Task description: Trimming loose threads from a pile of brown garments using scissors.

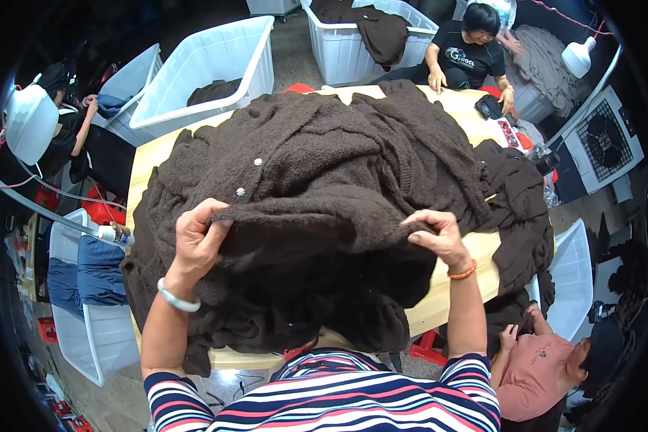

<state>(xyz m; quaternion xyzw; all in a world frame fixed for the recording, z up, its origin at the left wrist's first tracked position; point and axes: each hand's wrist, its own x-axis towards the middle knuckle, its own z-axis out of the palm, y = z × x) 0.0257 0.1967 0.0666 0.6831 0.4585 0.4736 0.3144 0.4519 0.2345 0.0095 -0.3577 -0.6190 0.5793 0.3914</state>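
A dark brown fuzzy knit cardigan (317,209) is stretched between my two hands, its edge lifted toward me over the table. My left hand (201,234) pinches the edge at one end, thumb against fingers. At the other end my right hand (439,234) grips the same edge, fingers closed on the knit. Two round pale sparkly buttons show on brown knit just beyond my left hand. Under and behind the held edge lies a large heap of brown knitwear (259,129); where one garment ends and another begins is hard to tell.
The heap spreads over a pale wooden table (475,263). White plastic bins (194,79) stand beyond and at both sides. A person in black (468,57) sits at the far edge, another in pink (533,367) at lower right. Lamps (32,122) flank the table.
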